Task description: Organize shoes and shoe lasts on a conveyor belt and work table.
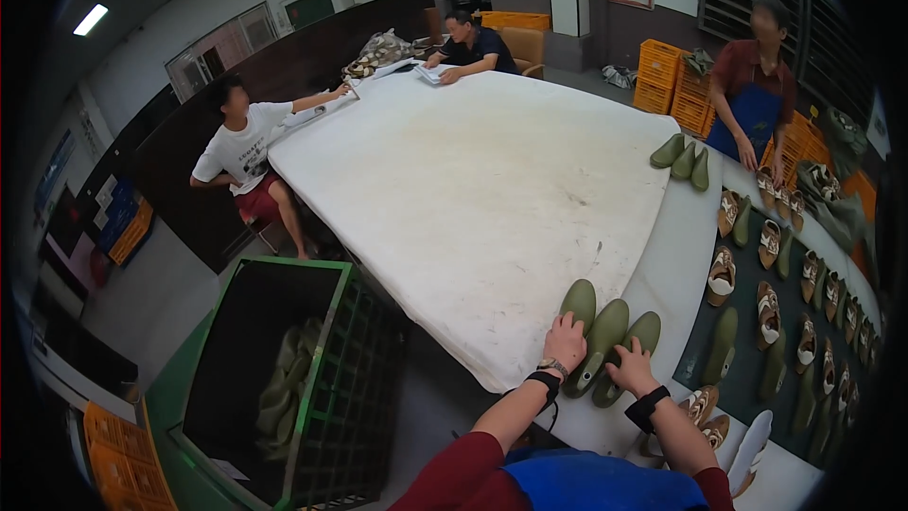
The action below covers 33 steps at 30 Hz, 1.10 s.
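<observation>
Three green shoe lasts stand side by side on the near right corner of the white-covered table. My left hand [565, 343] is curled over the left shoe last [580, 297], against the side of the middle shoe last [608, 329]. Over the lower part of the right shoe last [647, 329] my right hand [633, 371] is curved, its fingers somewhat apart and touching it. Their undersides and some fingertips are hidden. Close to my right forearm, brown-and-white shoes [701, 404] sit at the table's edge.
A white-covered table [445, 189] stretches ahead. At right, a dark green belt [695, 360] carries rows of shoes and lasts. A green crate [326, 388] with lasts inside stands lower left. A co-worker [757, 85] handles shoes at far right; two people sit across the table.
</observation>
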Motion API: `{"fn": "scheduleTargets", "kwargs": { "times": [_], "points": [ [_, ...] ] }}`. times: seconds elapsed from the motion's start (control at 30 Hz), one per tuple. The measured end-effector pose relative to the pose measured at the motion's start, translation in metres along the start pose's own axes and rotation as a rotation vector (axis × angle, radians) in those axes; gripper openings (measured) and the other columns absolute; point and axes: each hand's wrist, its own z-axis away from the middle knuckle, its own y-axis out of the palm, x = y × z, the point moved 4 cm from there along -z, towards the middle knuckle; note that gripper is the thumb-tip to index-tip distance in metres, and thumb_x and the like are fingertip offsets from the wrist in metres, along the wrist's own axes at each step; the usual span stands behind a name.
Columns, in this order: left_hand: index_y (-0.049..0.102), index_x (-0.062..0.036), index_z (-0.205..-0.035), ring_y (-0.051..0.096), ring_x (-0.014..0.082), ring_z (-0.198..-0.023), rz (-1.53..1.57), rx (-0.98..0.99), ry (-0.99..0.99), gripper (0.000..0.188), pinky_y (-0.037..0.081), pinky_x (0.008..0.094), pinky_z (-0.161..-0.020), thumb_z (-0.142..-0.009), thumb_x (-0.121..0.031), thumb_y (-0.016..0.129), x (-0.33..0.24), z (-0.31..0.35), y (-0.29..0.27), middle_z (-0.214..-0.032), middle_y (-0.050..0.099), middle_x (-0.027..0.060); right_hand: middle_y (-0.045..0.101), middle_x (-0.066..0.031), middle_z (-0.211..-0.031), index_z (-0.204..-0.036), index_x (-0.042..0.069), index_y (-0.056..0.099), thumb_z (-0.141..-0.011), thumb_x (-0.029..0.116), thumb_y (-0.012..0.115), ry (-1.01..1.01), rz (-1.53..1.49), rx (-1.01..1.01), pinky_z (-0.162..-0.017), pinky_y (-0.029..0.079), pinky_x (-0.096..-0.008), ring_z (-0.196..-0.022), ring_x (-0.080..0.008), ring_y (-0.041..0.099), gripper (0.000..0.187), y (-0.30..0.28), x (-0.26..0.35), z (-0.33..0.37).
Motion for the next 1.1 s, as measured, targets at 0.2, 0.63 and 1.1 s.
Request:
{"fn": "scheduleTargets", "kwargs": {
  "times": [0.2, 0.63, 1.1],
  "points": [
    [0.058, -0.0058, -0.094, 0.047, 0.0352, -0.108, 0.019, 0.031, 0.002, 0.024, 0.05, 0.0412, -0.079, -0.07, -0.011, 0.061, -0.004, -0.001, 0.005, -0.116, 0.049, 0.016, 0.039, -0.0269, -0.129, -0.125, 0.007, 0.046, -0.071, 0.021, 0.066, 0.086, -0.173, -0.197, -0.103, 0.024, -0.0525, -0.125, -0.04, 0.032, 0.059, -0.002, -0.002, 0.011],
    [0.058, -0.0038, -0.087, 0.038, 0.0468, -0.115, 0.361, 0.063, 0.037, 0.02, 0.033, 0.0516, -0.097, -0.067, -0.004, 0.059, -0.018, 0.005, 0.045, -0.127, 0.044, 0.0195, 0.033, -0.0262, -0.132, -0.126, 0.007, 0.043, -0.068, 0.004, 0.06, 0.235, -0.266, -0.441, -0.099, 0.035, -0.0437, -0.118, -0.0438, 0.037, 0.06, 0.007, -0.017, 0.032],
    [0.058, -0.0056, -0.094, 0.046, 0.0299, -0.11, 0.092, 0.056, 0.311, 0.019, 0.031, 0.0469, -0.098, -0.077, -0.013, 0.052, -0.043, 0.01, 0.024, -0.103, 0.056, 0.012, 0.041, -0.0195, -0.131, -0.111, 0.007, 0.054, -0.073, 0.004, 0.06, 0.274, -0.268, -0.58, -0.098, 0.037, -0.0399, -0.117, -0.0374, 0.043, 0.039, 0.016, -0.022, 0.029]
  ]
}}
